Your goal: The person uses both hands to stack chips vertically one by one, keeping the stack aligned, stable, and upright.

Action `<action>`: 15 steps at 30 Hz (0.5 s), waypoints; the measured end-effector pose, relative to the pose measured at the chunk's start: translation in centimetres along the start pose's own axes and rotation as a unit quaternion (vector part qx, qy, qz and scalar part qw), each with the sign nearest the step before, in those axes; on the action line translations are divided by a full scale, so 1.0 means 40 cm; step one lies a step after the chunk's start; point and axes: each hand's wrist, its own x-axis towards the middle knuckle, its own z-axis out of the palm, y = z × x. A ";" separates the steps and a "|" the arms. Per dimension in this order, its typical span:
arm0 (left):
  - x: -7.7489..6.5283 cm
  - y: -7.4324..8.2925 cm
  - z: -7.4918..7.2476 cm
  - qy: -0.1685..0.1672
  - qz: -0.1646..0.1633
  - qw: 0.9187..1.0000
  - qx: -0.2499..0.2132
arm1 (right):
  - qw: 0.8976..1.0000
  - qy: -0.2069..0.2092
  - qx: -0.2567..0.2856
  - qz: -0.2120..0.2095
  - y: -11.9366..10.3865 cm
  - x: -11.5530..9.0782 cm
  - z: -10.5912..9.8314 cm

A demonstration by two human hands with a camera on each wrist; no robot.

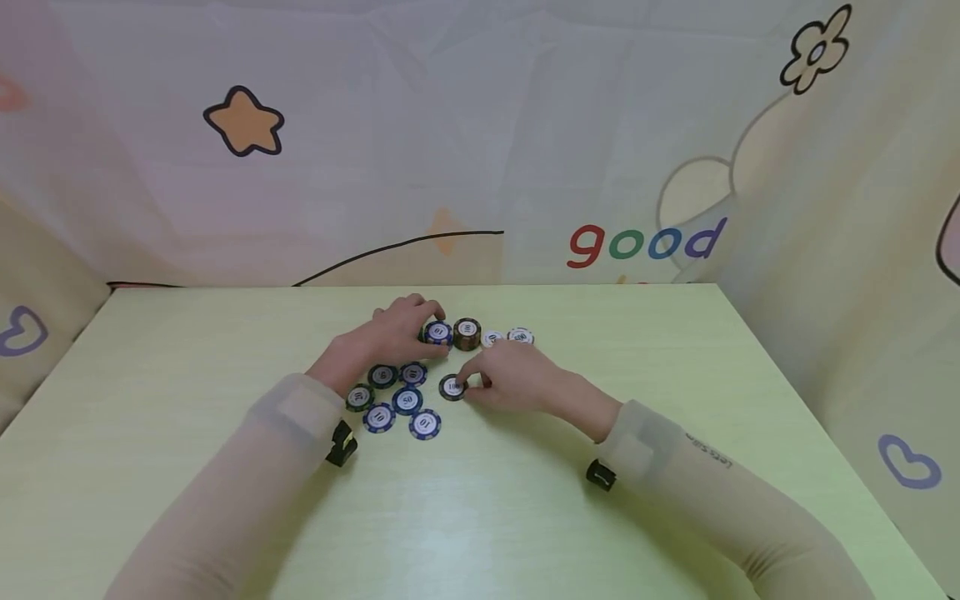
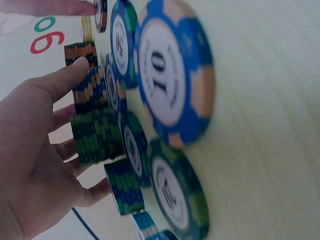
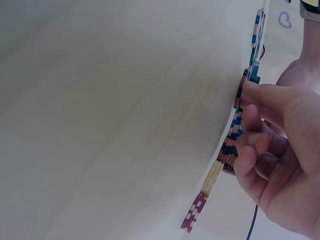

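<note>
My left hand grips a blue poker chip stack, thumb in front and index finger bent behind. In the left wrist view its other fingers reach behind a green chip stack and a green-blue stack. My right hand pinches the edge of a dark poker chip with a white centre, flat on the table. The remaining right fingers curl loosely in the right wrist view. Loose blue chips and a green-edged chip lie face up nearer to me.
Right of the blue stack stands a brown-and-black chip stack. Beyond it come a white-faced yellow-edged stack and a purple-and-white stack, partly behind my right hand in the head view. A printed curtain hangs behind the table.
</note>
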 end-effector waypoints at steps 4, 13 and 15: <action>0.011 0.013 0.009 0.001 0.009 1.000 0.012 | 1.000 0.007 0.001 0.017 0.010 -0.008 -0.002; 0.019 0.028 0.017 -0.003 0.006 1.000 0.028 | 0.999 0.023 -0.019 0.044 0.021 -0.009 -0.012; 0.020 0.029 0.018 -0.003 0.007 0.999 0.033 | 0.998 0.031 -0.019 0.051 0.020 -0.005 -0.014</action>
